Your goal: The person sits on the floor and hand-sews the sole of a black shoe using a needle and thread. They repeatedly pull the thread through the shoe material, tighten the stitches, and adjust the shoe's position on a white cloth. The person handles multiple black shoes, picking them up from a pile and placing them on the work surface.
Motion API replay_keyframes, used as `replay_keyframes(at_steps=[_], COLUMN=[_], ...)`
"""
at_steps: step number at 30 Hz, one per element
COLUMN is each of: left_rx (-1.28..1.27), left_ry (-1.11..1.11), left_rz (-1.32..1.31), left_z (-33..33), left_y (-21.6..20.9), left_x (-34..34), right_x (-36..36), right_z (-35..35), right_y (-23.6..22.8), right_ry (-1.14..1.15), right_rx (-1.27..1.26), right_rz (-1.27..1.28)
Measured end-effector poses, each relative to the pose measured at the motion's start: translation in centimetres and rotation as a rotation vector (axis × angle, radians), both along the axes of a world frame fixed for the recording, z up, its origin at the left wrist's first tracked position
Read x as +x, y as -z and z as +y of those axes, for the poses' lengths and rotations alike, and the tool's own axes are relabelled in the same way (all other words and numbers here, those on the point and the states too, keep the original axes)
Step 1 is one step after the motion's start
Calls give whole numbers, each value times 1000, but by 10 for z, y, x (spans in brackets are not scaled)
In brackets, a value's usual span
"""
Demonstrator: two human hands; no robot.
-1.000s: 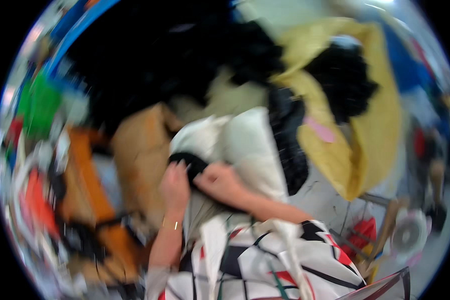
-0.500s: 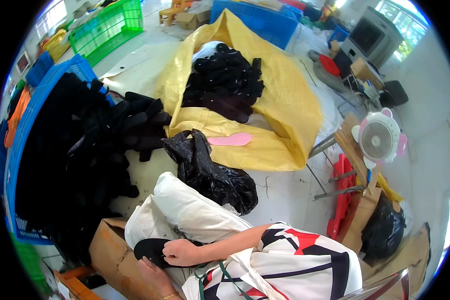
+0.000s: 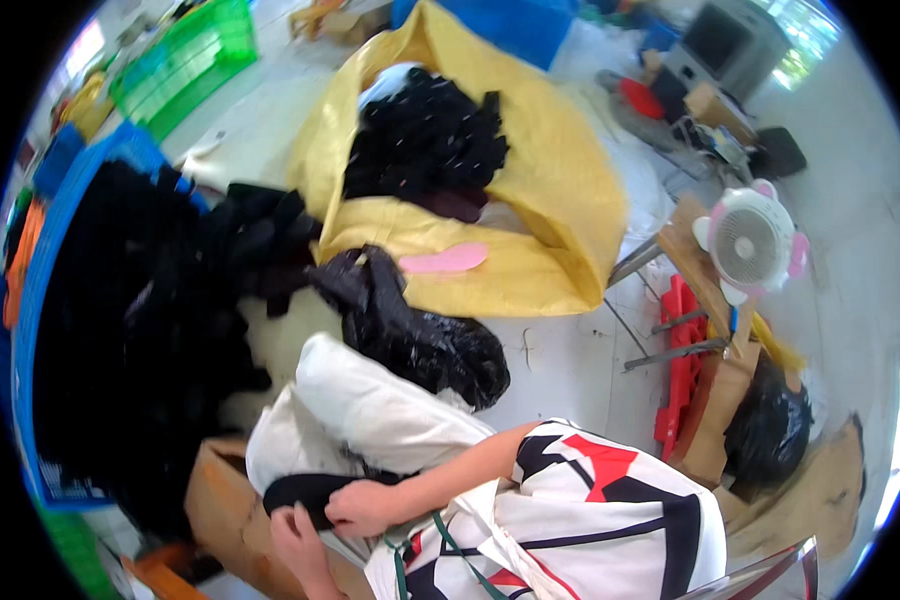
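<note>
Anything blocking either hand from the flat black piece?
Nothing visible. The left hand is at the near edge of the flat black piece, the right hand at its right end, with nothing seen between.

Sack (image 3: 560, 200) mid-floor (image 3: 560, 380), insole pile (image 3: 425, 145) inside, loose insole (image 3: 448, 259) on its near edge. Plastic bag (image 3: 425, 345) between sack and trouser legs (image 3: 390, 400). Crate (image 3: 130, 145) left of sack, insole heap (image 3: 120, 330) in it, reaching past right edge. Fan (image 3: 748, 245) on small table (image 3: 692, 240), right of sack. Held insole (image 3: 305, 492) over trouser legs, carton (image 3: 220, 510) to its left.
</note>
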State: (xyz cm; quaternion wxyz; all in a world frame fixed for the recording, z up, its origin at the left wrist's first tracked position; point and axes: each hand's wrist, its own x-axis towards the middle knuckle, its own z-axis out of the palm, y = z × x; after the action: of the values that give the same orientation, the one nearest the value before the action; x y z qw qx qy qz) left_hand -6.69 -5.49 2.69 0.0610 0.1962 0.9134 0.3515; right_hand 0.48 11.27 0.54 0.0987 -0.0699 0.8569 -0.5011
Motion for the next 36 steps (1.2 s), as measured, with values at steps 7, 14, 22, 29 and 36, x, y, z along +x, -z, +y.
replay_keyframes(at_steps=[7,14,22,29,36], left_rx=[-364,-94,396,627,691], left_ry=[-100,-285,-513,-592,-585], left_rz=[40,-183,-601,-551,-553], left_z=[30,-10,-11,-3,-7], left_y=[-20,-3,-3,0,7], left_x=[-11,-12,-1,11,14], right_x=[3,7,-18,-36,-41], right_z=[-2,6,14,1,-1], right_y=[-19,-22,-25,-15,-10], right_ry=[-128,115,233,98,33], right_rx=[20,-298,-687,-196,-73], right_rz=[-78,51,-451,-66,-33])
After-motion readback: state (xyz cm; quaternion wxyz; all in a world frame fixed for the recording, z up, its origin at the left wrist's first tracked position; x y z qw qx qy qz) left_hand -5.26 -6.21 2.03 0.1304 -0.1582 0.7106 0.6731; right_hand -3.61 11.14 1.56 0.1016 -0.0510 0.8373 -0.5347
